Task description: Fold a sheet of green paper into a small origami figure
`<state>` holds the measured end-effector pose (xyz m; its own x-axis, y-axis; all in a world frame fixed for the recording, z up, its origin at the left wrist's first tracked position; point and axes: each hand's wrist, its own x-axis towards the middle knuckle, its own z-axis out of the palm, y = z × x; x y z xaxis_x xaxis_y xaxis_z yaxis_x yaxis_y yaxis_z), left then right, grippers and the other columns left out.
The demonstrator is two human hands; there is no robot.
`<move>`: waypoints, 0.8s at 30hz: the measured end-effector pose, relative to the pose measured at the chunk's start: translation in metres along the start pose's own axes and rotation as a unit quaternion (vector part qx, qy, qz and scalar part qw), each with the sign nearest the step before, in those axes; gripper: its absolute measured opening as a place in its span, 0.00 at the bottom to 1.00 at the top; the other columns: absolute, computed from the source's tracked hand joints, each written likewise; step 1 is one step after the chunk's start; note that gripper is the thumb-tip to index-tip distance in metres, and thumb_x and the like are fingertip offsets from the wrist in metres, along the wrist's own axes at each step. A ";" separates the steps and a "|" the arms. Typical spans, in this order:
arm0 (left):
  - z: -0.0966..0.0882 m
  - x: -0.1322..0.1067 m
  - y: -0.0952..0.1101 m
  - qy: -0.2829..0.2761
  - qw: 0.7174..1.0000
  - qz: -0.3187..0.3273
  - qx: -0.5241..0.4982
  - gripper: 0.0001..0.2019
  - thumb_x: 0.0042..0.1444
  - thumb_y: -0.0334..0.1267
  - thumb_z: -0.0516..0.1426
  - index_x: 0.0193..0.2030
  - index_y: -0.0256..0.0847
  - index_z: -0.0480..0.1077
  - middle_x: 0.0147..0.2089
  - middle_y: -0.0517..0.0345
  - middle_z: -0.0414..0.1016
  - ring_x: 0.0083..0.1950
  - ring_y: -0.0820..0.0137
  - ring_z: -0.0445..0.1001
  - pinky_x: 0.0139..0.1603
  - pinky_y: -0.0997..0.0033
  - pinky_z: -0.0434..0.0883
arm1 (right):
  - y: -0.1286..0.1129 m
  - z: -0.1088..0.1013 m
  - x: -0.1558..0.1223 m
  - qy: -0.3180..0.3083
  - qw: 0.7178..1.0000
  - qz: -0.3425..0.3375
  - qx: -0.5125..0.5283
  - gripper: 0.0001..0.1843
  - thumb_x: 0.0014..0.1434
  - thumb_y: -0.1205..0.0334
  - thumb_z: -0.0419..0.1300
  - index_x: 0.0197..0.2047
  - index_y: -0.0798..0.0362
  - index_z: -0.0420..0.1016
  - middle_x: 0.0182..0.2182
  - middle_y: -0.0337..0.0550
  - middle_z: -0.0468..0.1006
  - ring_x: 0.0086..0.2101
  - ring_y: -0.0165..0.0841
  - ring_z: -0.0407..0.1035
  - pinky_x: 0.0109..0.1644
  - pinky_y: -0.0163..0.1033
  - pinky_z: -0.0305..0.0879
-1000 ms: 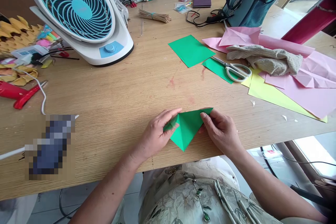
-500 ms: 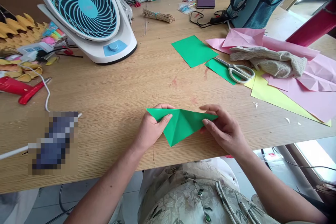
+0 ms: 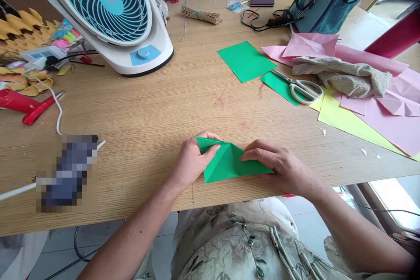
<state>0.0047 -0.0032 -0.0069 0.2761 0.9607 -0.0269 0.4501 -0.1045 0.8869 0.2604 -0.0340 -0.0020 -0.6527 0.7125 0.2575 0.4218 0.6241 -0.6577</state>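
Observation:
A folded piece of green paper (image 3: 226, 164) is held just above the table's front edge, with creases running down from its top. My left hand (image 3: 195, 157) pinches its left end, thumb on the near face and fingers behind. On the other side, my right hand (image 3: 275, 164) grips the right part, its fingers over the upper edge; the thumb is hidden. Farther back lie a flat green square (image 3: 246, 62) and another green piece (image 3: 278, 87), with scissors (image 3: 303, 89) resting partly on the latter.
A white fan (image 3: 144, 54) stands at the back left. A blurred dark object (image 3: 70, 170) and red tool (image 3: 36, 111) lie left. Pink paper (image 3: 383, 129), yellow paper (image 3: 354, 127) and a crumpled grey cloth (image 3: 344, 76) cover the right. A bundle of sticks (image 3: 201, 14) lies behind.
My right hand has shifted its hold inward along the green paper. The paper's right corner has swung down, and its lower edge is now nearly level. The view has shifted slightly.

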 end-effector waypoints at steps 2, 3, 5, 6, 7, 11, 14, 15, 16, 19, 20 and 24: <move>0.001 -0.001 0.001 -0.001 1.000 -0.002 0.003 0.04 0.60 0.36 0.59 0.41 0.43 0.76 0.38 0.62 0.80 0.40 0.70 0.77 0.41 0.73 0.69 | -0.001 0.000 0.003 0.016 1.000 0.001 0.015 0.14 0.65 0.71 0.55 0.52 0.52 0.72 0.46 0.50 0.76 0.43 0.35 0.75 0.43 0.38 0.69; 0.002 -0.002 0.002 -0.001 1.000 -0.002 0.005 0.04 0.60 0.35 0.60 0.41 0.43 0.76 0.38 0.63 0.80 0.40 0.70 0.77 0.41 0.73 0.69 | -0.001 0.000 0.005 0.021 1.000 0.006 0.022 0.14 0.65 0.72 0.55 0.52 0.52 0.72 0.46 0.49 0.76 0.43 0.35 0.74 0.43 0.38 0.69; 0.003 -0.004 0.005 -0.002 1.000 0.003 0.011 0.05 0.60 0.34 0.60 0.41 0.44 0.76 0.38 0.63 0.80 0.40 0.71 0.77 0.41 0.74 0.69 | -0.001 -0.001 0.007 0.022 0.999 0.020 0.032 0.14 0.64 0.72 0.56 0.52 0.52 0.72 0.45 0.48 0.76 0.43 0.35 0.74 0.44 0.39 0.69; 0.003 -0.006 0.006 -0.006 1.000 0.010 0.017 0.05 0.61 0.32 0.59 0.41 0.44 0.76 0.38 0.64 0.81 0.39 0.71 0.77 0.41 0.74 0.69 | -0.001 -0.001 0.008 0.019 0.999 0.027 0.037 0.13 0.64 0.71 0.57 0.51 0.52 0.73 0.45 0.48 0.76 0.42 0.36 0.74 0.44 0.39 0.69; 0.004 -0.007 0.007 -0.009 0.999 0.021 0.024 0.06 0.61 0.30 0.59 0.41 0.44 0.76 0.37 0.64 0.81 0.39 0.72 0.77 0.40 0.74 0.69 | 0.000 -0.002 0.009 0.014 0.998 0.034 0.042 0.13 0.64 0.70 0.58 0.51 0.51 0.73 0.45 0.48 0.76 0.42 0.36 0.74 0.44 0.40 0.69; 0.007 -0.010 0.005 0.014 0.990 0.099 0.097 0.09 0.60 0.25 0.58 0.40 0.44 0.74 0.38 0.64 0.79 0.40 0.71 0.77 0.43 0.73 0.68 | 0.004 -0.002 0.010 -0.039 0.997 0.046 0.051 0.15 0.64 0.73 0.56 0.51 0.49 0.75 0.43 0.45 0.75 0.39 0.34 0.72 0.41 0.39 0.67; 0.008 -0.009 -0.001 0.037 0.976 0.135 0.169 0.05 0.64 0.30 0.58 0.37 0.42 0.72 0.37 0.60 0.77 0.42 0.67 0.75 0.45 0.67 0.69 | 0.004 -0.001 0.012 -0.070 0.996 0.034 0.038 0.20 0.61 0.78 0.53 0.50 0.49 0.76 0.40 0.42 0.74 0.37 0.31 0.69 0.40 0.37 0.64; 0.008 -0.009 -0.003 0.036 0.972 0.137 0.186 0.06 0.66 0.33 0.58 0.36 0.42 0.71 0.37 0.58 0.76 0.42 0.65 0.74 0.45 0.66 0.69 | 0.004 0.000 0.013 -0.073 0.996 0.034 0.035 0.20 0.60 0.78 0.54 0.49 0.49 0.76 0.38 0.41 0.73 0.36 0.31 0.69 0.39 0.36 0.64; 0.008 -0.008 -0.005 0.040 0.970 0.135 0.200 0.05 0.66 0.34 0.58 0.36 0.42 0.70 0.38 0.57 0.75 0.43 0.64 0.74 0.45 0.65 0.70 | 0.003 0.000 0.014 -0.074 0.996 0.038 0.035 0.20 0.58 0.79 0.55 0.48 0.50 0.76 0.37 0.41 0.73 0.35 0.30 0.68 0.38 0.36 0.63; 0.007 -0.009 -0.010 0.112 0.954 0.122 0.250 0.13 0.59 0.33 0.65 0.48 0.41 0.67 0.46 0.52 0.72 0.47 0.61 0.73 0.49 0.60 0.71 | 0.001 -0.001 0.017 -0.060 0.995 0.063 0.046 0.18 0.56 0.78 0.58 0.46 0.52 0.75 0.38 0.40 0.73 0.33 0.29 0.67 0.35 0.34 0.61; 0.007 -0.011 -0.011 0.153 0.943 0.122 0.271 0.22 0.55 0.33 0.68 0.52 0.41 0.64 0.49 0.50 0.70 0.49 0.59 0.72 0.50 0.58 0.72 | 0.001 -0.001 0.018 -0.052 0.995 0.067 0.049 0.17 0.56 0.78 0.58 0.46 0.52 0.75 0.38 0.41 0.74 0.33 0.29 0.67 0.35 0.34 0.61; 0.000 -0.022 -0.009 0.217 0.896 0.161 0.353 0.23 0.51 0.34 0.71 0.45 0.43 0.60 0.43 0.53 0.67 0.45 0.59 0.70 0.46 0.57 0.71 | 0.005 0.000 0.017 -0.030 0.996 0.064 0.058 0.16 0.57 0.77 0.57 0.46 0.52 0.75 0.40 0.43 0.76 0.36 0.31 0.70 0.38 0.35 0.64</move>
<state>-0.0055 -0.0235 -0.0140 0.2005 0.8450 0.4958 0.8738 -0.3830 0.2995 0.2518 -0.0188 -0.0008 -0.6364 0.7611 0.1256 0.4313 0.4861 -0.7601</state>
